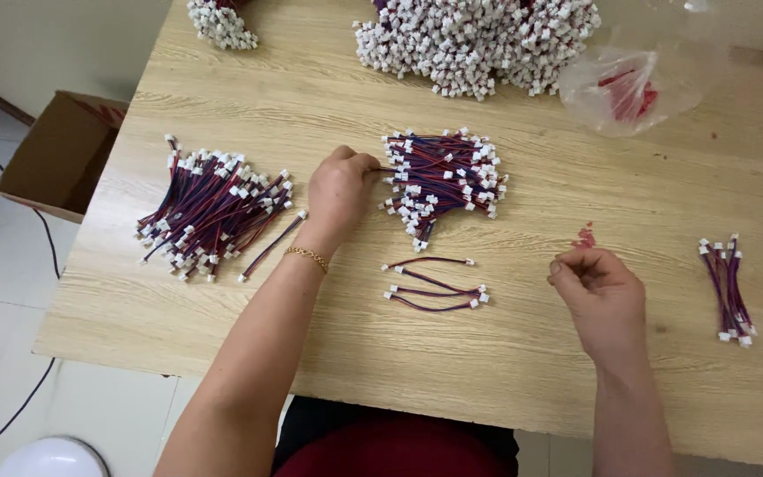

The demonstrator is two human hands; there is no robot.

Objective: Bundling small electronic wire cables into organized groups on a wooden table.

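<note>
My left hand (339, 187) reaches to the left edge of a middle pile of short red-and-blue wires with white connectors (443, 181) and pinches a wire end there. My right hand (598, 291) hovers above the table with fingers curled together, near a small red piece (585, 236); whether it holds anything I cannot tell. Between the hands lie three loose wires (434, 284) side by side. A larger pile of the same wires (214, 212) sits left of my left hand. A gold bracelet (308, 256) is on my left wrist.
A big heap of white connectors (479, 40) and a smaller heap (221, 22) lie at the table's far edge. A clear plastic bag with red pieces (629, 88) lies at the back right. A small wire bundle (728, 287) rests at the right. A cardboard box (59, 155) stands on the floor, left.
</note>
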